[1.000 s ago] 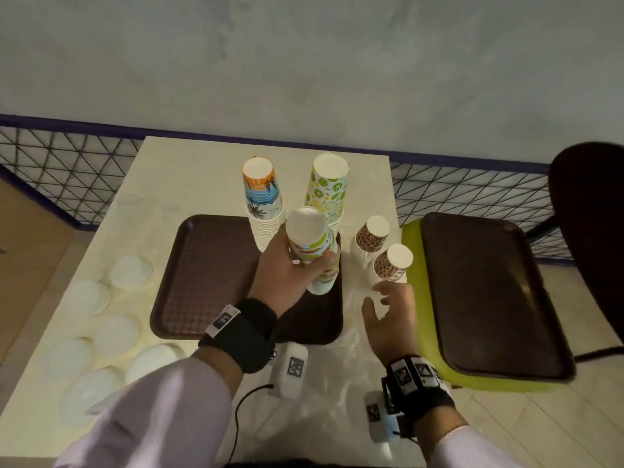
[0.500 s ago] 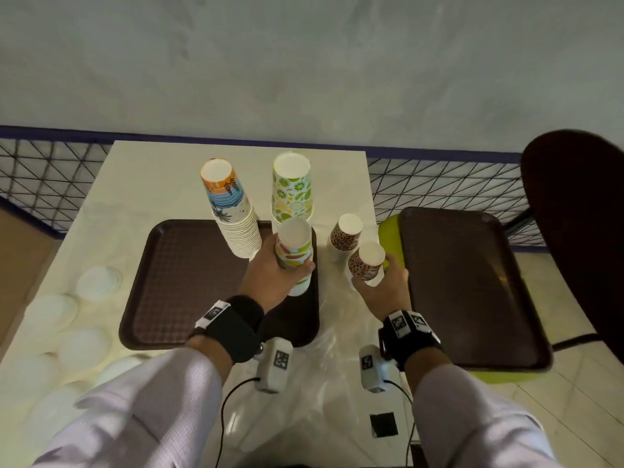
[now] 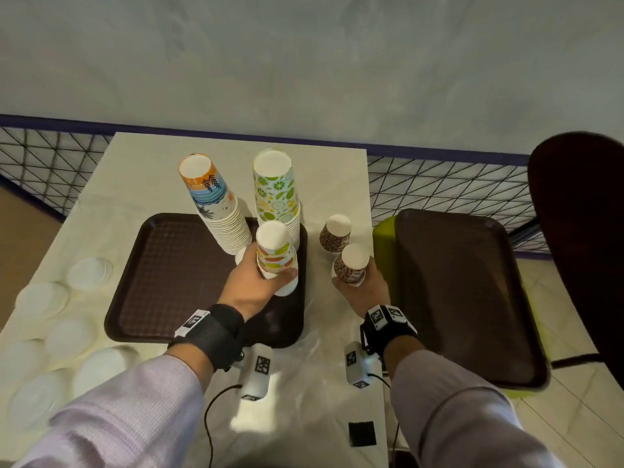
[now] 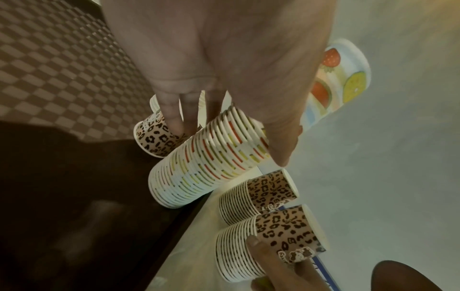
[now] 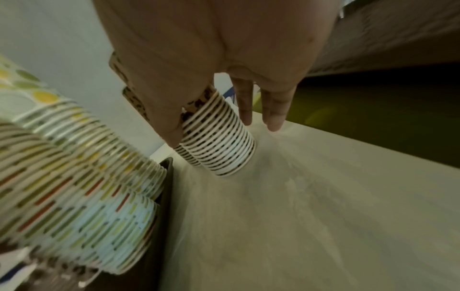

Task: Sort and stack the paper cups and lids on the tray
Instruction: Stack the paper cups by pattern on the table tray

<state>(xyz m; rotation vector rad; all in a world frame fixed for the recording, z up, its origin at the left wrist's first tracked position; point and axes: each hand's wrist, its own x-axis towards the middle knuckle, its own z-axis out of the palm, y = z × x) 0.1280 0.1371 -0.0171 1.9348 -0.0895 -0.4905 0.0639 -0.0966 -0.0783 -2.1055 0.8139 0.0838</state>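
Observation:
My left hand (image 3: 251, 282) grips a stack of fruit-print cups (image 3: 275, 256) near the right edge of the brown tray (image 3: 169, 275). In the left wrist view my fingers (image 4: 174, 118) curl round that stack (image 4: 206, 157), and a single leopard-print cup (image 4: 154, 137) sits behind it. My right hand (image 3: 363, 290) grips the nearer leopard-print stack (image 3: 351, 265), which stands on the table right of the tray. In the right wrist view this stack (image 5: 219, 141) rests on the table. A second leopard-print stack (image 3: 334, 233) stands just behind it.
A beach-print stack (image 3: 212, 197) and a lime-print stack (image 3: 275, 190) stand at the back of the tray. Several white lids (image 3: 44, 298) lie on the table at the left. A second brown tray (image 3: 466, 298) rests on a green chair at the right. A dark chair back (image 3: 580, 231) stands further right.
My right hand has reached forward and closed round the nearer leopard-print stack. My left hand still holds the fruit-print stack, now lower at the tray's right edge.

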